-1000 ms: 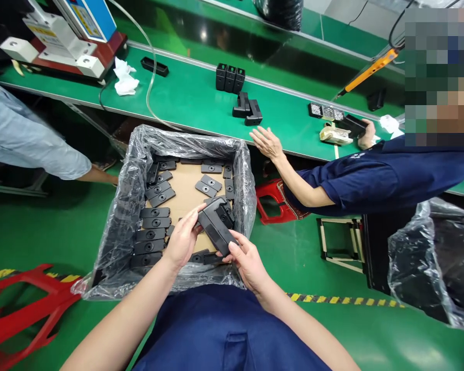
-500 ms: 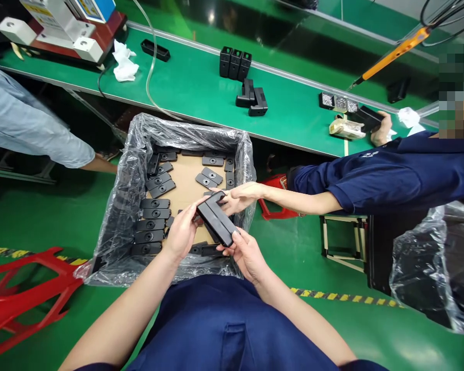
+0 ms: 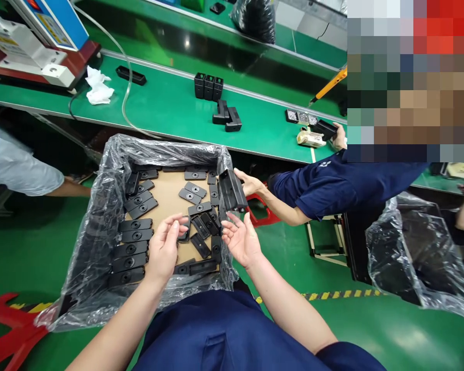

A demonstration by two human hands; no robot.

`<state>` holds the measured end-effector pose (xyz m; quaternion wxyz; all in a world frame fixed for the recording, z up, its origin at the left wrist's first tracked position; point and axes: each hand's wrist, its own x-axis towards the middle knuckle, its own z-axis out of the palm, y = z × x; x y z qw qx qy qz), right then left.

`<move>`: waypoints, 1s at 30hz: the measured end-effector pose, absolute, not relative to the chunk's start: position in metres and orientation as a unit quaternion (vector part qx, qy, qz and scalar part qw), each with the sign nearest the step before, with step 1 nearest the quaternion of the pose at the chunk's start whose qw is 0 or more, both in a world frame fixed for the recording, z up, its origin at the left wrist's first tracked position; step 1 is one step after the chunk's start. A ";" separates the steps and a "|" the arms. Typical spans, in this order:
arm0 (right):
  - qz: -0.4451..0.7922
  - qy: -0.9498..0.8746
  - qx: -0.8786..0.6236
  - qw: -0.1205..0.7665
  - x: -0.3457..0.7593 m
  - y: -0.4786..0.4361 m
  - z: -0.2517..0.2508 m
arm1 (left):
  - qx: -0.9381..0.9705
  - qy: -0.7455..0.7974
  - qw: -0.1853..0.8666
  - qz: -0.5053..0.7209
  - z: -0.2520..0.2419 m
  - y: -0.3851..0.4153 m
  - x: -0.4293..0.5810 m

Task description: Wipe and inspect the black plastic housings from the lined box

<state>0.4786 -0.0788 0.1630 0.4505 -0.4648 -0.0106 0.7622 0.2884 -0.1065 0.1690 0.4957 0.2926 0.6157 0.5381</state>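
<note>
A co-worker's hand [image 3: 249,183] holds a long black plastic housing [image 3: 232,190] at the box's right rim, its hollow side showing. Just below it my right hand [image 3: 242,239] is open, palm up and fingers spread, with nothing in it. Over the middle of the box hovers my left hand [image 3: 163,250], empty, its fingers loosely bent and apart from the thumb. Beneath my hands stands a box lined with clear plastic [image 3: 87,247]. Inside, several flat black plastic parts [image 3: 136,235], many with a round mark, lie on a brown cardboard sheet [image 3: 164,198].
On the green workbench [image 3: 170,111] are upright black housings [image 3: 209,86], two L-shaped black parts [image 3: 227,116], a tissue [image 3: 99,86] and a press-like machine [image 3: 42,46]. A red stool [image 3: 11,330] stands left. Another plastic-lined box [image 3: 417,252] is at right.
The black housing has left my hands and is now in the co-worker's hand, farther right. Both my hands have come apart. The camera view has shifted.
</note>
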 end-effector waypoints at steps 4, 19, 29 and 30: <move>0.751 -0.064 -0.516 0.406 0.477 -0.094 0.142 | 0.326 0.646 0.521 0.454 0.146 -0.123 0.284; 0.703 -0.267 -0.600 0.274 0.466 -0.128 0.096 | 0.492 0.761 0.401 0.132 0.073 -0.204 0.224; 0.702 -0.263 -0.594 0.291 0.472 -0.128 0.082 | 0.453 0.740 0.452 0.209 0.079 -0.158 0.251; 0.703 -0.261 -0.593 0.293 0.472 -0.129 0.080 | 0.443 0.735 0.460 0.229 0.083 -0.145 0.257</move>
